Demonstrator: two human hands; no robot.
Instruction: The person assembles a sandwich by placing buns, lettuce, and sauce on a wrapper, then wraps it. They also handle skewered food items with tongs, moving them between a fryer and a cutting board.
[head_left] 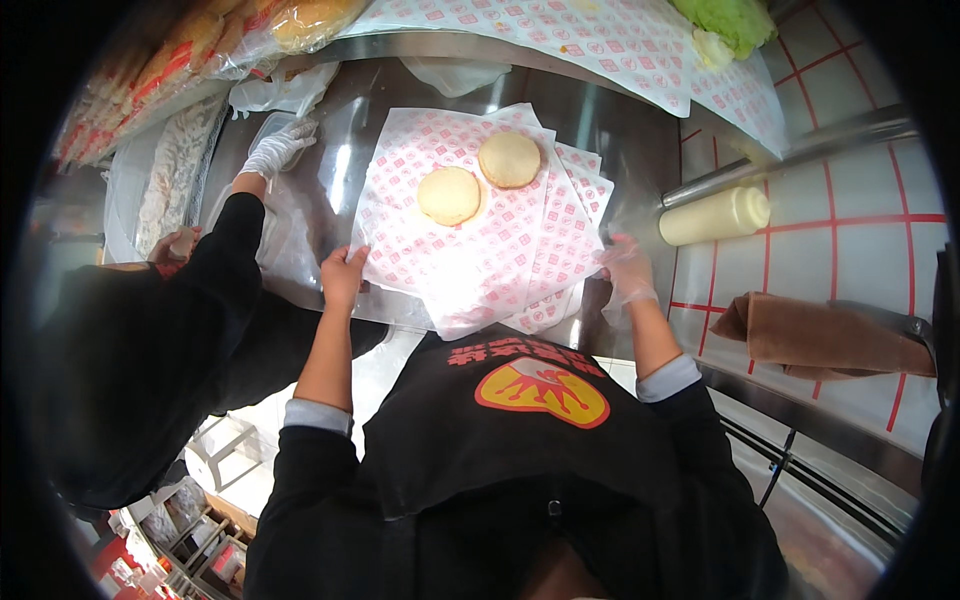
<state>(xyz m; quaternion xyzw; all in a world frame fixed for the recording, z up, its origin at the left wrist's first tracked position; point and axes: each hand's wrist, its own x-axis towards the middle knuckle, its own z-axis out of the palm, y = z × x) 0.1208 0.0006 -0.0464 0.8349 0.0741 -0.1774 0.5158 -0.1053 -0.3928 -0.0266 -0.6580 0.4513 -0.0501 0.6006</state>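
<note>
Two round, pale bun halves, one [449,195] nearer on the left and one [509,160] farther to the right, lie on white wrapping paper [400,245] with a red print. Several sheets are stacked at different angles on the metal worktop. My left hand [343,278], bare, pinches the left near corner of the paper between thumb and fingers. At the opposite edge, my right hand [628,268], in a clear plastic glove, grips the paper's right corner; some of its fingers are blurred by the glove.
A co-worker's gloved hand [280,148] touches a clear container on the left. Bagged buns [190,50] sit at the back left, lettuce [735,25] at the back right. A cream-coloured squeeze bottle [715,216] and a brown cloth [820,335] are on the right.
</note>
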